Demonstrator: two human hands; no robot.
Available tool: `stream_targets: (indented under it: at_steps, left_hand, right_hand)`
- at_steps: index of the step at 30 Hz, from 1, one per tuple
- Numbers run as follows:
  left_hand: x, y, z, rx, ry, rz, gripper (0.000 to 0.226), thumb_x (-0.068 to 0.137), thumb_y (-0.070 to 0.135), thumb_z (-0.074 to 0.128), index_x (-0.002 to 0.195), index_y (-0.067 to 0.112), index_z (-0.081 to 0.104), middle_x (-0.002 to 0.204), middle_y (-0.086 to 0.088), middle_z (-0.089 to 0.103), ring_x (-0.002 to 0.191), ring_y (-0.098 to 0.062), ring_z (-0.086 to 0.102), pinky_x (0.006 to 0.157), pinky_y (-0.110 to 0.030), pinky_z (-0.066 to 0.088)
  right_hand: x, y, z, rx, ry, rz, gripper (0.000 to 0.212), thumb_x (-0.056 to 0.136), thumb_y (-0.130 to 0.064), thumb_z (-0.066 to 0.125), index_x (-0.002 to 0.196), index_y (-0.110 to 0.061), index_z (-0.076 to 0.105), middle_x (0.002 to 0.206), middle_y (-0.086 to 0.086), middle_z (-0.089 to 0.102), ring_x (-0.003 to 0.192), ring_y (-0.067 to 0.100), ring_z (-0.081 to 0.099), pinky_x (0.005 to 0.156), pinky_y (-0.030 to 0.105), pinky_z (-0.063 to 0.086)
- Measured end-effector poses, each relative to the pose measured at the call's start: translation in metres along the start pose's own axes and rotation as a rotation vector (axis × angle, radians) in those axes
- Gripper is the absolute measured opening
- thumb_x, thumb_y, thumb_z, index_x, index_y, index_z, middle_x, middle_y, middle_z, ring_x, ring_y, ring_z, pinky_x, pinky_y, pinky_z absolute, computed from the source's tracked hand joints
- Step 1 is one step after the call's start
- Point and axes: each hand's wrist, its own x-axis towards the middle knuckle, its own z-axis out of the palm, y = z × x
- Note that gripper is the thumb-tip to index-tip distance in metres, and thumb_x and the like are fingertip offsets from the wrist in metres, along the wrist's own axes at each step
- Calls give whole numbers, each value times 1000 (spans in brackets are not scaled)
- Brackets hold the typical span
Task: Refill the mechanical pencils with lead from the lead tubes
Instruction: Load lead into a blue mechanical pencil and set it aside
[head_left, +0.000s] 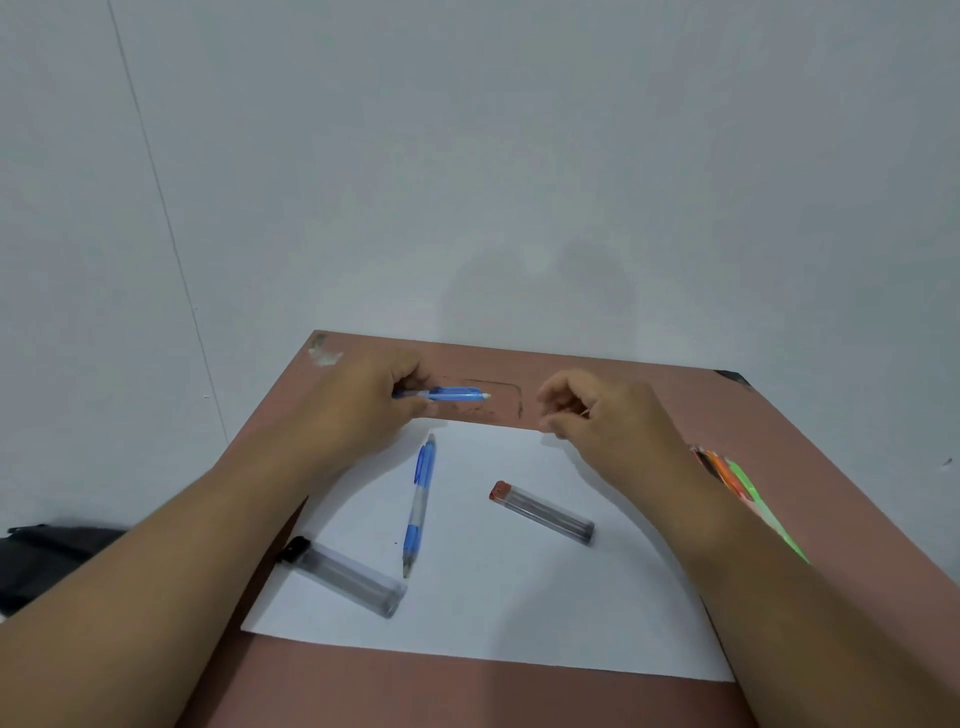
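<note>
Brown table (649, 395) – pale, perhaps painted, wall (467, 156)

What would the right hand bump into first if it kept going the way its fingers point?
Probably the blue pencil that the left hand grips. The right hand's curled fingers point left at its white end, with only bare table between. Depth is hard to judge, so they might pass it.

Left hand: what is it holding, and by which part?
The left hand grips a blue mechanical pencil by its tip-end half; the eraser end points right.
</note>
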Motion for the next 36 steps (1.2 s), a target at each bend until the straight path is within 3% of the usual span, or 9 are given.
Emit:
stream_targets:
  at_steps: [3,7,9,14,20,22,26,29,36]
  left_hand:
    - [0,-6,0,-6,-12,-4,9,90,21,75,88,28,72,78,7,66,75,-7,55,62,-11,41]
    - [0,-11,2,-7,-12,-6,13,89,22,76,85,33,70,75,9,66,73,-4,56,61,-8,41]
    - [1,-12,3,2,-16,-12,12,89,24,76,86,33,70,76,13,66,74,-4,56,61,-9,41]
    - [1,-11,3,9,-44,-3,15,91,23,74,83,34,68,82,19,64,70,1,54,61,-6,40]
    - [0,-6,4,5,-68,-31,10,91,24,75,91,33,71,82,10,68,79,-6,59,65,-15,45]
    - [1,-4,4,31,-78,-33,9,91,25,74,94,33,71,83,11,68,77,-7,60,68,-20,47]
    - [1,-4,3,45,-80,-26,8,91,25,74,94,33,71,84,9,68,79,-11,61,70,-26,50]
    - [1,-5,2,40,-71,-25,10,91,26,75,92,35,71,84,9,68,79,-9,60,68,-20,47]
    - [2,-5,1,65,-74,0,7,91,25,75,95,30,73,82,8,67,77,-8,58,62,-13,41]
  right_hand:
    - [3,4,1,-62,-64,-15,33,84,-7,78,71,-37,75,72,-23,70,72,-7,62,66,6,44]
    - [4,8,7,-133,-153,-36,19,89,1,72,95,-14,83,90,-4,74,75,2,64,67,6,45]
    - [2,10,9,-177,-176,-58,22,92,-2,70,100,-18,82,95,-5,73,85,8,67,74,14,50]
    - [0,12,8,-195,-177,-115,37,94,-13,66,119,-41,67,92,-23,70,92,-8,61,77,10,49]
    - [0,10,10,-190,-196,-142,58,94,-13,64,135,-50,46,97,-33,64,94,-18,54,74,2,41]
    - [1,9,12,-198,-203,-153,58,95,-14,63,136,-50,44,96,-32,64,95,-18,53,69,7,43]
    - [3,6,8,-236,-224,-159,60,96,-15,61,136,-55,38,93,-23,67,94,-11,57,76,21,49]
    - [2,4,4,-324,-266,-162,72,97,-15,58,141,-61,24,95,-19,65,87,1,60,78,31,56]
    - [4,4,9,-249,-291,-116,86,95,-16,61,150,-57,9,89,-20,66,82,2,61,79,28,53]
